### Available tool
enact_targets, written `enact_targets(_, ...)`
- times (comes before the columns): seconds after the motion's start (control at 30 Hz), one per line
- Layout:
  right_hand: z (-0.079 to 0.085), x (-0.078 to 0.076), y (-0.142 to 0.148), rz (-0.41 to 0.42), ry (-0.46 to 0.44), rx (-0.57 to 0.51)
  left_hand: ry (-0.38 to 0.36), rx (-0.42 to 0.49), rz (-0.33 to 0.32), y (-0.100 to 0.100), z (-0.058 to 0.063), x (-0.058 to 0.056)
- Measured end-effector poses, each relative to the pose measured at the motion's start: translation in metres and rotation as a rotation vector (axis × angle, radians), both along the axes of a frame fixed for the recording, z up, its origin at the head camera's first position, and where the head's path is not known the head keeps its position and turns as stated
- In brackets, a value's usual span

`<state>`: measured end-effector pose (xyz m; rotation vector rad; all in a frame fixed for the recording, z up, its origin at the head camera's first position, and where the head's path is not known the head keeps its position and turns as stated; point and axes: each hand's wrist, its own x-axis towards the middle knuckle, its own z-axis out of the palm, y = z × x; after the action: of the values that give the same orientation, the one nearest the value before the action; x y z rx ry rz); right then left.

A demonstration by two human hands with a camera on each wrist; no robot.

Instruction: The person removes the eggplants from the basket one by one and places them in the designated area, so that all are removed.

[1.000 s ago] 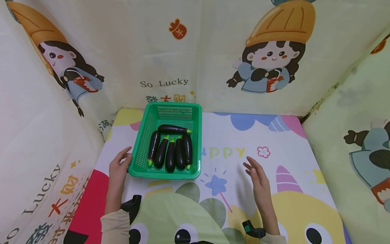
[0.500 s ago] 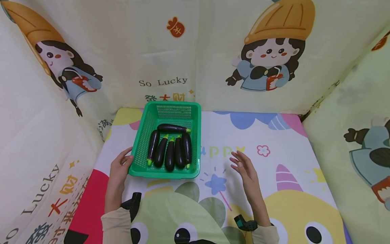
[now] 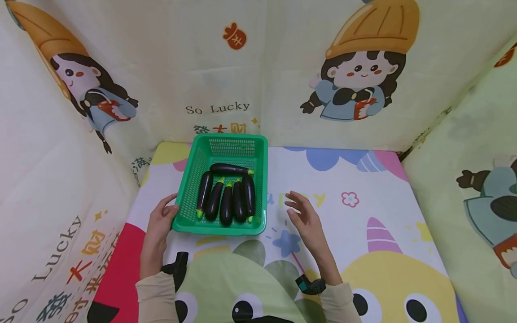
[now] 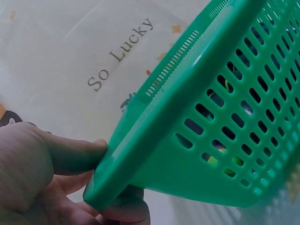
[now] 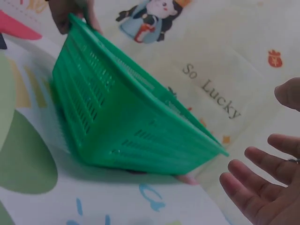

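Note:
A green plastic basket (image 3: 262,188) with slotted walls stands on the table, left of centre. Inside it lie several dark purple eggplants (image 3: 227,204) with green stem ends, one of them crosswise at the back. My left hand (image 3: 156,233) pinches the basket's rim at its near left corner; in the left wrist view the thumb (image 4: 77,154) lies on top of the rim with fingers beneath. To the right of the basket my right hand (image 3: 308,224) is held apart from it, fingers spread and holding nothing. The right wrist view shows those fingers (image 5: 251,187) facing the basket's side.
A printed tablecloth (image 3: 331,242) with cartoon figures covers the table. Cloth walls (image 3: 282,89) with cartoon prints enclose it at the back and both sides, the back one close behind the basket. Each wrist wears a black camera mount (image 3: 311,285).
My right hand has moved left toward the basket's right side. The left hand keeps its hold on the rim, and basket and eggplants stay in place.

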<state>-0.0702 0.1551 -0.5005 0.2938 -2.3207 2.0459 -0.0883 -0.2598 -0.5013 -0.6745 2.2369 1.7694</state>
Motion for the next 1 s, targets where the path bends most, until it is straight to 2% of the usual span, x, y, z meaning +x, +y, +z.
enact_targets(0.13, 0.006, -0.005, -0.013, 0.001, 0.004, 0.067, -0.002, -0.01, -0.01, 0.001, 0.0, 0.001)
enact_targets(0.5, 0.019, -0.017, -0.044, 0.038, 0.096, 0.195, 0.016, -0.008, -0.007, 0.001, 0.004, 0.003)
enact_targets(0.8, 0.024, -0.046, -0.055, 0.103, 0.144, 0.319, -0.004, -0.005, 0.0, 0.001, 0.004, 0.005)
enact_targets(1.0, 0.03, -0.066, -0.064, 0.142, 0.153, 0.372, 0.014, 0.002, -0.005, 0.0, 0.004, 0.003)
